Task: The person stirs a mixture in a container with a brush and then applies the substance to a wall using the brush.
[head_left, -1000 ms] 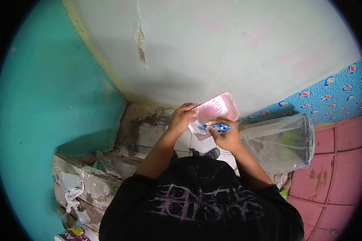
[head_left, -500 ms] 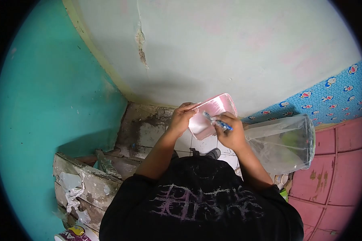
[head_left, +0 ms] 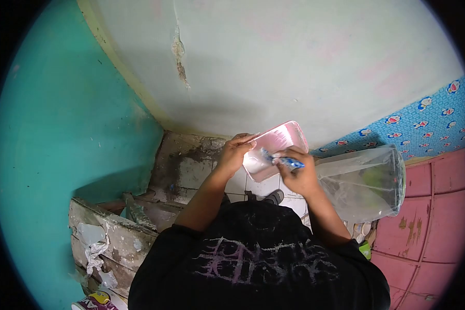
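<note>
A pink plastic tub (head_left: 280, 137) with white paint smeared inside is held up in front of my body, tilted toward me. My left hand (head_left: 236, 151) grips its left rim, thumb on the inside and fingers beneath. In my right hand (head_left: 298, 171) is a paintbrush (head_left: 289, 161) with a blue handle, closed in the fingers. Its whitish bristles point left into the tub, close over the painted bottom.
A white wall (head_left: 294, 62) with a cracked patch (head_left: 179, 57) stands ahead, a teal wall (head_left: 62, 129) on the left. A worn wooden box (head_left: 108, 227) sits lower left, near a paint can (head_left: 99, 300). On the right are a clear plastic-covered bin (head_left: 367, 181) and pink panels (head_left: 423, 222).
The brush has tipped a little flatter and my right hand has shifted slightly right and down. My left hand and the tub stay almost where they were.
</note>
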`<state>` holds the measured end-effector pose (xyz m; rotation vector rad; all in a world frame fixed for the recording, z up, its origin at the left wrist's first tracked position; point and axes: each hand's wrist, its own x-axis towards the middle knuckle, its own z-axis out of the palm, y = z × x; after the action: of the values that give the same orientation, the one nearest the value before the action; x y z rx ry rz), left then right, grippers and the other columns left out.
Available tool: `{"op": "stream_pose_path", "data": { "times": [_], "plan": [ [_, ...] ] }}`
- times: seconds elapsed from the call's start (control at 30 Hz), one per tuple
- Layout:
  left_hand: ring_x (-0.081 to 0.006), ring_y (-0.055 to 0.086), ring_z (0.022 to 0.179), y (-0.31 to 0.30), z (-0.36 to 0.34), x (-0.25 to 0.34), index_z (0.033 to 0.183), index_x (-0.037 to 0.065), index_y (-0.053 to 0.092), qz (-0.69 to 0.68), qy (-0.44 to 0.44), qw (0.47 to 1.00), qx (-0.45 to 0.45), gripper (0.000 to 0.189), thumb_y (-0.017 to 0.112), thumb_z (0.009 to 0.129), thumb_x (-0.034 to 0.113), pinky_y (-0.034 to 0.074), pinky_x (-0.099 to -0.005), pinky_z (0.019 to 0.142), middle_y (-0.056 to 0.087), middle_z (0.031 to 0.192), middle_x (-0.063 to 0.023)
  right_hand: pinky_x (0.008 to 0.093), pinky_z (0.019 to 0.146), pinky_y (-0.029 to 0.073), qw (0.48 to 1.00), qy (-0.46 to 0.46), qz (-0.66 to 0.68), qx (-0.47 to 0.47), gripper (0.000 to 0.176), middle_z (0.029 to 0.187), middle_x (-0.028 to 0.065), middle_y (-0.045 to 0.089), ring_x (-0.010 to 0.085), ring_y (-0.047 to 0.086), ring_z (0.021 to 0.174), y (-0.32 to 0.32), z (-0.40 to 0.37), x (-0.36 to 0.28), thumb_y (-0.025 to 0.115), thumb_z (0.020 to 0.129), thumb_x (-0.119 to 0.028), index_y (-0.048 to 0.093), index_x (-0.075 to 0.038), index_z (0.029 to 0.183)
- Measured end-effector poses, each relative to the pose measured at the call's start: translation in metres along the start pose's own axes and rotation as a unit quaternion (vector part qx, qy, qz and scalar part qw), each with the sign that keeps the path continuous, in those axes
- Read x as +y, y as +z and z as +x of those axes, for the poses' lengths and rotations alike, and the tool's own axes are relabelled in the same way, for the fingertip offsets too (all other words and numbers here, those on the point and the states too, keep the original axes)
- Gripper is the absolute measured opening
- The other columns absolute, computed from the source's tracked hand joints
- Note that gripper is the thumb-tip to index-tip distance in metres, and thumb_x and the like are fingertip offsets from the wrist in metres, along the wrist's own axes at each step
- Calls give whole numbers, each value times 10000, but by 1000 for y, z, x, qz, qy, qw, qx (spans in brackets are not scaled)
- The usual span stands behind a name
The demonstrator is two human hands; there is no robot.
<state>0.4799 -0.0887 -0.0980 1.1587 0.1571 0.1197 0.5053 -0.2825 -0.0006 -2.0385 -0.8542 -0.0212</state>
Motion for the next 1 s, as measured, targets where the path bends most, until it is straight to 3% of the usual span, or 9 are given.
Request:
{"op": "stream_pose_path", "data": {
  "times": [0.17,0.43,0.57,0.67,0.8,0.9,1.0],
  "plan": [
    [-119,561,971,-3,-1,-2,1142,-1,674,-5,-4,1000,-11,266,616,892,66,426,-241,878,570,1069,-29,342,712,526,997,13,-46,59,183,883,164,658,326,666,786,-14,4,0,651,737,-1,674,6,919],
    [-144,574,1012,-4,-1,2,1134,-5,675,10,-8,1000,20,264,612,889,67,436,-258,889,581,1106,-55,367,722,527,997,-1,-56,-47,201,896,141,645,336,644,826,14,-9,-6,665,724,-53,688,-37,923],
    [-146,577,1010,-4,0,4,1135,-23,667,-33,-49,998,9,267,606,892,68,440,-261,888,582,1114,-59,374,724,514,997,3,13,-81,185,876,155,637,356,630,815,20,-9,-8,669,727,-75,681,-29,906],
    [-140,576,996,-4,-1,-3,1137,-31,662,-1,-14,1000,10,271,605,894,74,442,-257,882,580,1109,-53,370,742,509,996,36,3,-85,194,868,157,640,349,631,817,21,-3,-1,667,721,-55,680,-22,912],
    [-128,568,978,-4,-2,2,1145,-27,661,-1,-18,1000,-1,276,608,892,67,440,-250,875,573,1100,-43,353,742,510,999,6,0,-48,199,878,150,650,335,640,816,5,4,2,652,730,-17,680,-17,926],
    [-123,566,972,-3,-2,6,1151,-23,661,-16,-21,1000,-8,279,610,891,65,439,-247,871,572,1096,-40,341,720,515,999,-21,-18,33,205,880,150,650,332,646,805,-10,10,1,645,725,-7,682,-20,926],
    [-124,568,977,-3,0,4,1153,-19,662,-25,-14,1000,-11,279,607,894,70,437,-246,871,575,1098,-41,339,709,523,995,-12,-93,39,218,887,147,658,326,653,801,-9,9,4,641,724,21,683,-18,934]
  ]
}}
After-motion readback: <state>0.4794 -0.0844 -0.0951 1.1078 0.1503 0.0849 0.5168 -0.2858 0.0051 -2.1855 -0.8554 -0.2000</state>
